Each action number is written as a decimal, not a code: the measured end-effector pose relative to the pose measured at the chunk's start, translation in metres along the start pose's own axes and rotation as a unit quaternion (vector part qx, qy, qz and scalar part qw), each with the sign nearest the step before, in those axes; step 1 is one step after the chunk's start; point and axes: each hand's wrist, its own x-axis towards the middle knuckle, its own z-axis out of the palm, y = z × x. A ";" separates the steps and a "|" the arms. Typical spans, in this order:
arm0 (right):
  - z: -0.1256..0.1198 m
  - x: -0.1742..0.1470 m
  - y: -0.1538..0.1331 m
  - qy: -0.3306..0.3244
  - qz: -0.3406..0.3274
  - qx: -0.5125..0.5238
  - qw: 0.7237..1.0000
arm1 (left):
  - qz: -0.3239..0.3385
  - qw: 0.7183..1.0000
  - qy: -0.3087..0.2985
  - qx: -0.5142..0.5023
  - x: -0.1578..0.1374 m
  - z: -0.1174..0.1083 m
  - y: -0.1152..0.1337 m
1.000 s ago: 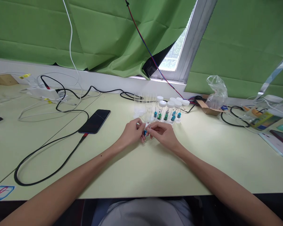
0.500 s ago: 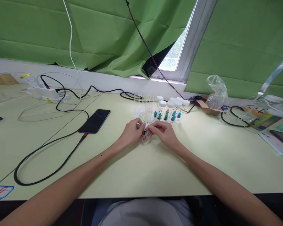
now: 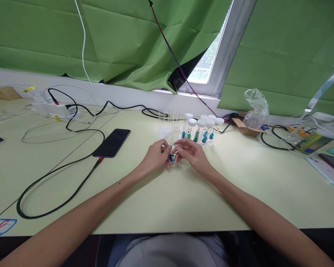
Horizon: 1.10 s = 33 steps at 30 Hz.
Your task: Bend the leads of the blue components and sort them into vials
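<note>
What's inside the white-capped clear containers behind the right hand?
Blue pieces and green pieces, with thin strands above them. The caps hide the strands' upper ends; front containers partly hide those behind.

I watch through one head-worn view, set above and behind the left hand and right hand. It faces forward and down over the table, near enough that the shirt shows below the hands, wide enough to reach the curtain and window beyond them.
</note>
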 end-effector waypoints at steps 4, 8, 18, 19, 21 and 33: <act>-0.002 0.001 0.002 0.003 0.000 0.012 1.000 | 0.001 1.000 0.000 0.005 0.000 0.000 -0.001; -0.004 0.002 0.006 0.008 0.000 0.013 1.000 | 0.001 1.000 0.002 0.001 0.000 0.001 -0.003; -0.003 0.003 0.008 0.007 -0.009 0.012 1.000 | 0.007 1.000 0.003 0.001 0.002 0.001 -0.004; -0.003 0.003 0.008 0.005 -0.012 0.016 1.000 | 0.009 1.000 0.003 0.001 0.002 0.001 -0.005; -0.003 0.002 0.009 -0.002 -0.016 0.019 1.000 | 0.011 1.000 0.003 0.001 0.001 0.001 -0.005; -0.001 0.002 0.007 -0.011 -0.007 0.033 0.999 | 0.006 1.000 -0.001 0.002 0.001 0.002 -0.004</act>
